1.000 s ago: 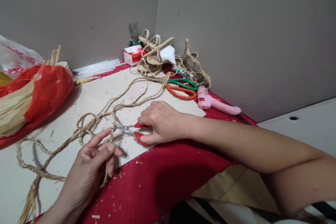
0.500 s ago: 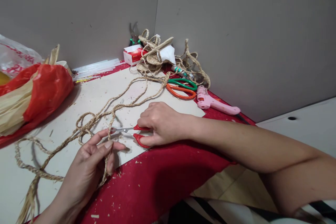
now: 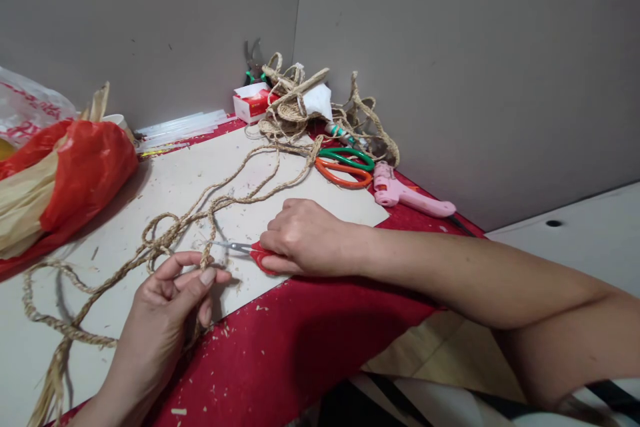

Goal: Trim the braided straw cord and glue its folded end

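Observation:
A braided straw cord (image 3: 206, 250) is pinched between the thumb and fingers of my left hand (image 3: 167, 300). My right hand (image 3: 305, 240) is closed round the red handles of small scissors (image 3: 241, 248), whose blades look closed. Their tip touches or lies very near the cord, just above my left fingertips. More of the braided cord (image 3: 170, 233) runs in loops over the white board (image 3: 325, 203), and its frayed end (image 3: 53, 380) lies at the lower left.
At the left lies a red plastic bag (image 3: 95, 163) with straw. Behind are clear sticks (image 3: 185, 125), a small box (image 3: 250, 103) and tangled braid (image 3: 295, 110). Green-and-orange-handled scissors (image 3: 345, 177) and a pink glue gun (image 3: 415, 200) sit at the right. Red cloth (image 3: 260, 360) covers the front edge.
The scissors in my right hand have closed, their handles coming together. My left index finger has moved down from the blade tips and now rests against the cord.

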`<state>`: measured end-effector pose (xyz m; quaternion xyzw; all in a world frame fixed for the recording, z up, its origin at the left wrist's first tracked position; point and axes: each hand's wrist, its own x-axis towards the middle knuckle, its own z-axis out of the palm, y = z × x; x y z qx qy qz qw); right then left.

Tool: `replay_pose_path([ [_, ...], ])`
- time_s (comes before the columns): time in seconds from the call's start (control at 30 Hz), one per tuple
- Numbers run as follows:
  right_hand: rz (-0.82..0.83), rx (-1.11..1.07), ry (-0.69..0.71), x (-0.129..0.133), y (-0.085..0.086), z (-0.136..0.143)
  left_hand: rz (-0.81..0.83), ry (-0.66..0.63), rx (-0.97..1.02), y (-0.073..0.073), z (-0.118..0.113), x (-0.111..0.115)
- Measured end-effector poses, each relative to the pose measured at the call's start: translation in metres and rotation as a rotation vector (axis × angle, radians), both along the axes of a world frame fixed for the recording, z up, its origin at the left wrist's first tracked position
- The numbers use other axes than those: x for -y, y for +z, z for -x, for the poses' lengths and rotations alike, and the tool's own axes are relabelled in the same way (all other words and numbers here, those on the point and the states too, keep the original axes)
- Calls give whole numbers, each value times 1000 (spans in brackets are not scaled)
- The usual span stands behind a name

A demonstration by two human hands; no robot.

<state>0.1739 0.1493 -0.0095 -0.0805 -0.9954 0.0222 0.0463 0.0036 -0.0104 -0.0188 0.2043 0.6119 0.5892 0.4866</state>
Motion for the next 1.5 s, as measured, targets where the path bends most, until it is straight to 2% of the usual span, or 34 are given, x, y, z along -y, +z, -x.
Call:
replay_pose_path([
  [0.23, 41, -119, -14, -1, -1, 0, 2, 18, -11, 3, -1, 0],
  [0.43, 26, -84, -7, 4, 1, -2, 18, 55, -20, 3, -4, -2],
  [0.6, 64, -53, 7, -2, 0, 0, 3, 89, 5, 1, -2, 0],
  [0.7, 55, -114, -51, -5, -1, 0, 8, 82, 10, 0, -1, 1],
  [0.8, 54, -177, -22, -3, -2, -1, 2, 70, 6, 1, -1, 0],
  [0.97, -46, -179, 44, 2, -3, -2, 3, 35, 8, 2, -1, -1],
  [1.17, -130, -112, 7, 3, 0, -1, 15, 27, -2, 4, -2, 0],
  [1.4, -30, -68, 99, 1, -2, -1, 12, 62, -3, 3, -1, -2],
  [1.5, -20, -123, 78, -4, -6, -1, -2, 59, 3, 3, 0, -1],
])
